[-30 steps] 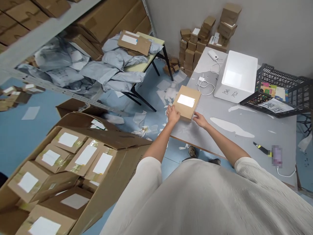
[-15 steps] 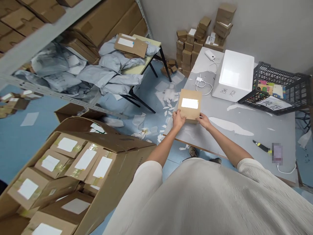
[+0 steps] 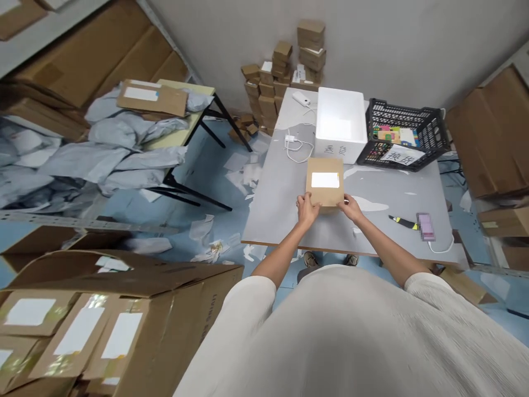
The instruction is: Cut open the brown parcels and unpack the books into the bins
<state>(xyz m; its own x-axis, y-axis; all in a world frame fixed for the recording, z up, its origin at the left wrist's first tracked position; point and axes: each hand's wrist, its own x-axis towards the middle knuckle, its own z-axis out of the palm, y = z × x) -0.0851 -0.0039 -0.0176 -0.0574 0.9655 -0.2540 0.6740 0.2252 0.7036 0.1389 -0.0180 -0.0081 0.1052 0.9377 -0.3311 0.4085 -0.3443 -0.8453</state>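
Note:
A small brown cardboard box (image 3: 325, 190) with a white label on its top is at the grey table (image 3: 285, 212), in front of the white foam box (image 3: 341, 124). My left hand (image 3: 307, 210) grips its near left corner, thumb on the top. At the near right corner, my right hand (image 3: 350, 208) holds the same box with its fingertips. Whether the box rests on the tabletop or is just above it, I cannot tell.
A black crate (image 3: 403, 135) stands beside the foam box. A utility knife (image 3: 403, 222) and a blurred purple item (image 3: 425, 226) lie at right. An open carton (image 3: 182, 314) holds several boxes at lower left. Grey parcels (image 3: 111, 132) cover a side table.
The view has turned right, so the side table and open carton sit further left. Both hands have moved with the box further over the table, closer to the foam box.

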